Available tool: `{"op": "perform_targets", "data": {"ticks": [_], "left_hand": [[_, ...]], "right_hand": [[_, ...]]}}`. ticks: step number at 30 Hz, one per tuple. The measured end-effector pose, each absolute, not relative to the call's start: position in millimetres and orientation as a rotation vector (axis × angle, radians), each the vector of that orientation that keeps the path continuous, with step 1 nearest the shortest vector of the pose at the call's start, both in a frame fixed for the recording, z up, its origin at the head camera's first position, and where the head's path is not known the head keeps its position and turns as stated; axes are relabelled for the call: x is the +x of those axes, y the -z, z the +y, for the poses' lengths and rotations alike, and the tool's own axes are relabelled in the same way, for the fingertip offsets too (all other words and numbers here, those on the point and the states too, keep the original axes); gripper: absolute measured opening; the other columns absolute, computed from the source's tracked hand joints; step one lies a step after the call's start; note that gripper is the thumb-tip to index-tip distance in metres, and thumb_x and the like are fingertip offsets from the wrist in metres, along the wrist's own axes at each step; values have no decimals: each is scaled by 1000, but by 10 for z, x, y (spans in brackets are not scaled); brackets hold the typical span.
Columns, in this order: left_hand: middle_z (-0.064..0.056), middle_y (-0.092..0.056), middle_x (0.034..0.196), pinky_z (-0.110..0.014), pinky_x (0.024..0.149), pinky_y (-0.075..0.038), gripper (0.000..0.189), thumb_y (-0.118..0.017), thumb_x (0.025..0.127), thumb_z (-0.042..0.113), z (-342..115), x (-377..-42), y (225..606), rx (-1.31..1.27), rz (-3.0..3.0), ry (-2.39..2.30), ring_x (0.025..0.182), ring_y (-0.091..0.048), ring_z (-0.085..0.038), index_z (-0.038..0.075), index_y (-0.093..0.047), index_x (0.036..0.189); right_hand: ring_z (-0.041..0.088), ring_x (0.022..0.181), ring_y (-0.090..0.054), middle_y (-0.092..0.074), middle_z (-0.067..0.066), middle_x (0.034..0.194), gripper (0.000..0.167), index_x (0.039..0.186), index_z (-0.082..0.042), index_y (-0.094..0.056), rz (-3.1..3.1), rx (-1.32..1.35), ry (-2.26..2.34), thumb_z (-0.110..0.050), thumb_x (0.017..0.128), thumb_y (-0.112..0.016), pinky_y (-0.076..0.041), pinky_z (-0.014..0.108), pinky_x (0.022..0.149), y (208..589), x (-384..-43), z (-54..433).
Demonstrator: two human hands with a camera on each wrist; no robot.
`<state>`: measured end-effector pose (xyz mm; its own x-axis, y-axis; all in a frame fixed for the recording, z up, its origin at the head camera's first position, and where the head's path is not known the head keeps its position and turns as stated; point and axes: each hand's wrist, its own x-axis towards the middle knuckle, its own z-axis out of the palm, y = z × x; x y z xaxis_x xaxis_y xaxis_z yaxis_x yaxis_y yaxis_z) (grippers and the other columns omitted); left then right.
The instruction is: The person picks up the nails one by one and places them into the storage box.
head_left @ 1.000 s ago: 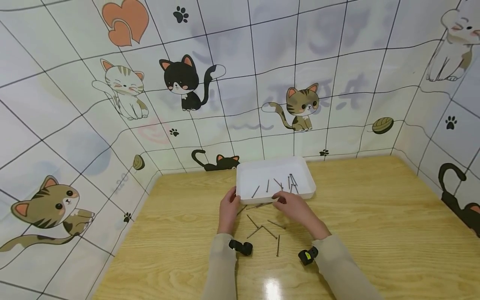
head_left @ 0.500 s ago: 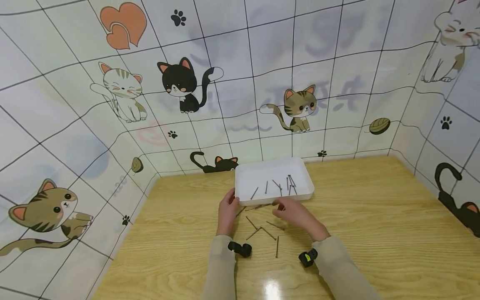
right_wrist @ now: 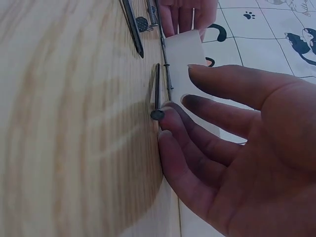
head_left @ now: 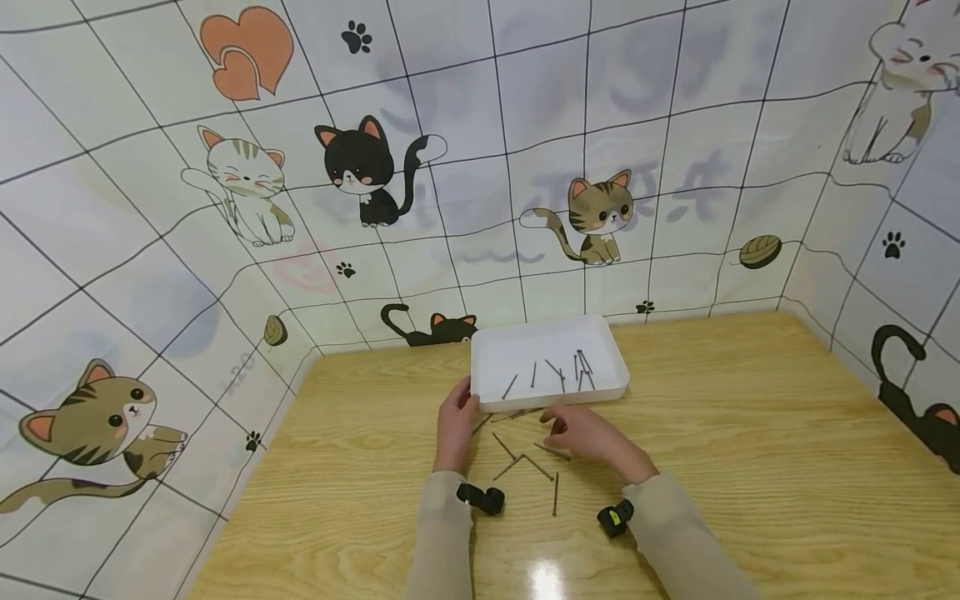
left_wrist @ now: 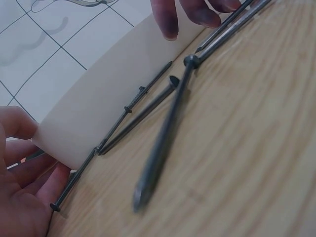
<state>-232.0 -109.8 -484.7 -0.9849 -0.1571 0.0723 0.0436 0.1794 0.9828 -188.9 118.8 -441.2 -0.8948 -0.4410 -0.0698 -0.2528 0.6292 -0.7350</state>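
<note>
A white tray point(head_left: 525, 343) stands on a wood-grain table point(head_left: 337, 500), close to the rear wall covering point(head_left: 457, 200), which is printed with grid lines and cartoon cats. The left hand point(head_left: 455, 423) grips the tray at its near left corner, thumb at the front wall and fingers along the end. The right hand point(head_left: 592, 433) is released and grasps nothing: it is held just in front of the tray, fingers bent and thumb standing apart from them. In the right wrist view a nail point(right_wrist: 157, 94) lies with its head at the fingertips of this hand; whether they touch cannot be told. Several nails inside the tray point(head_left: 534, 374) lie in its near part, mostly toward the right, some crossing. The remaining nails are on the table between the forearms: a few lie along the tray's front wall, one of these point(left_wrist: 74, 182) beside the left hand; others are scattered nearer the person, two meeting at an angle, and the nearest nail point(head_left: 556, 494) points roughly toward the tray. Both light sleeves point(head_left: 442, 533) reach the wrists, where a black wrist camera point(head_left: 483, 497) is fitted on each arm.
</note>
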Motion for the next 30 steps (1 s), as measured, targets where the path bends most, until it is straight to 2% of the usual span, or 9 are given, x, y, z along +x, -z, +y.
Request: {"op": "perform_targets", "data": {"ticks": [6,14,20,30], "left_hand": [[-8,-49,128,-40,96,-33,42,-48,90,17,-1099,-2304,4846,107,-2277,1928,116,-44,-22,10,-45,131],[-4,-48,129,-39,96,-33,42,-49,90,18,-1100,-2306,4847,108,-2270,1931,116,-44,-19,14,-46,132],[-3,-48,129,-38,96,-34,42,-48,90,20,-1116,-2331,4851,99,-2280,1922,114,-45,-15,15,-45,132],[-3,-48,129,-37,95,-35,42,-49,89,18,-1108,-2320,4868,115,-2274,1919,114,-45,-16,14,-46,132]], "right_hand": [[14,60,-53,-56,-1,76,34,115,-4,-55,2572,-631,1088,-12,83,-62,-41,32,58,4414,-1853,1162],[14,63,-48,-54,-3,74,29,106,-8,-61,2618,-659,988,-10,77,-66,-39,32,56,4403,-1823,1107],[14,64,-47,-54,-3,74,23,99,-9,-63,2639,-690,969,-9,76,-67,-39,32,57,4400,-1831,1108],[14,64,-47,-53,-4,73,17,91,-12,-63,2620,-723,911,-14,75,-70,-39,32,57,4412,-1805,1101]]}}
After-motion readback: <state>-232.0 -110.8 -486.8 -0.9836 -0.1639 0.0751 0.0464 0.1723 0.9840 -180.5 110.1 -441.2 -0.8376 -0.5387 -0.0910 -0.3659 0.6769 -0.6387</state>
